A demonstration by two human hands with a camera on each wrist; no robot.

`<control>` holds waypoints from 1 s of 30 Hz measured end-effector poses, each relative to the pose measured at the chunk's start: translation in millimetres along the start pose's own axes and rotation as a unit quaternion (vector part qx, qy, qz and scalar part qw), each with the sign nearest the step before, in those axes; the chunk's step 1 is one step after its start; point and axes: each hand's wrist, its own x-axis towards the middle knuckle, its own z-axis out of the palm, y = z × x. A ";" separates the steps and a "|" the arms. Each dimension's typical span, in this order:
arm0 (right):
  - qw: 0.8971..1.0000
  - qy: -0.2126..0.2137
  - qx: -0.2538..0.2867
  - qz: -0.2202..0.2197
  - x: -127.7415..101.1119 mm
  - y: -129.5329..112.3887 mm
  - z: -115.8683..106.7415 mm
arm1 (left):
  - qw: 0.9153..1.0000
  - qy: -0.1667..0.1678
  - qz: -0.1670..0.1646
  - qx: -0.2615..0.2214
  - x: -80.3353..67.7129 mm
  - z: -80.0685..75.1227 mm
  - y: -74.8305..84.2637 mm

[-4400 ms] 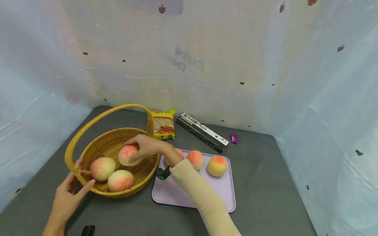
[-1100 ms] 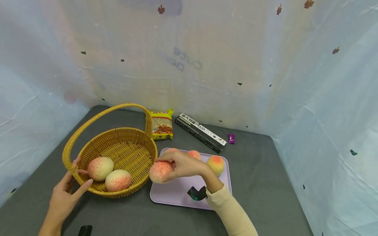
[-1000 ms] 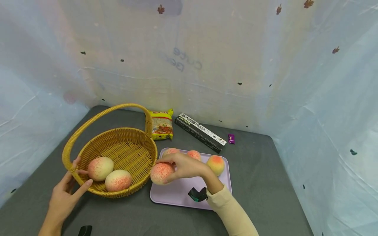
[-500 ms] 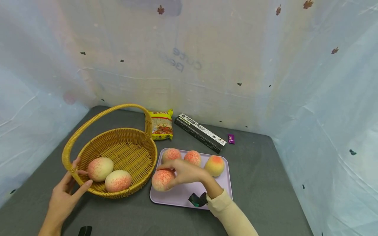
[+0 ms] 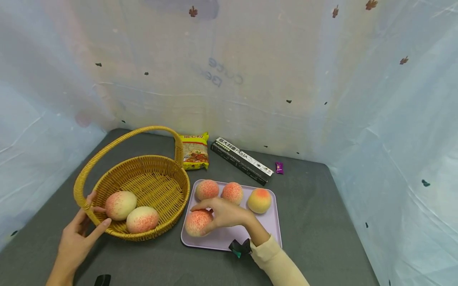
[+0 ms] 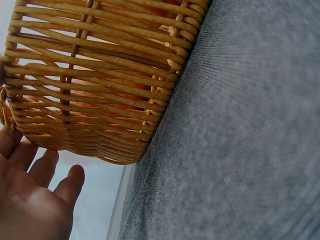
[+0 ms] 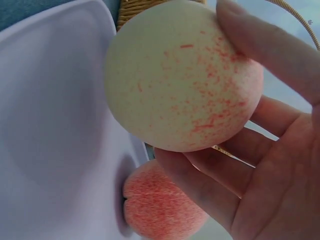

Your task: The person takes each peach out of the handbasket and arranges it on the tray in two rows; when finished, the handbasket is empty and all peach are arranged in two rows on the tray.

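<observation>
My right hand [image 5: 227, 214] grips a speckled peach [image 5: 198, 223] between thumb and fingers, at the near left corner of the lilac tray [image 5: 222, 240]. In the right wrist view the held peach [image 7: 175, 80] shows its pale side; whether it touches the tray I cannot tell. Two speckled peaches [image 5: 207, 190] and a yellow peach [image 5: 259, 200] sit along the tray's back. To the left, my left hand [image 5: 76, 240] holds the rim of a wicker basket [image 5: 175, 212] beside its handle. Inside are two pale peaches [image 5: 121, 205].
Behind the basket stands a yellow food packet [image 5: 195, 151]. A black pasta box [image 5: 242, 161] lies slanted behind the tray, with a small purple wrapped sweet [image 5: 279, 167] to its right. The basket's tall handle [image 5: 123, 139] arches upward. Pale curtains [image 5: 250, 79] enclose the grey table.
My right hand has lifted a peach out of the basket, carried it right, then lowered it to the tray's near left corner. My left hand has stayed at the basket rim.
</observation>
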 end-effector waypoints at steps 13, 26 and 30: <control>1.000 0.012 0.025 -0.003 -3.4 8.5 13.7 | 1.000 -0.010 0.000 -0.001 -1.2 -1.7 -1.4; 0.998 0.012 0.054 0.005 -4.3 15.1 20.8 | 1.000 -0.010 -0.005 0.001 -1.0 -1.6 -0.6; 0.998 0.015 0.060 0.005 -4.4 17.3 22.6 | 1.000 -0.007 -0.002 0.001 -1.1 -1.0 -1.0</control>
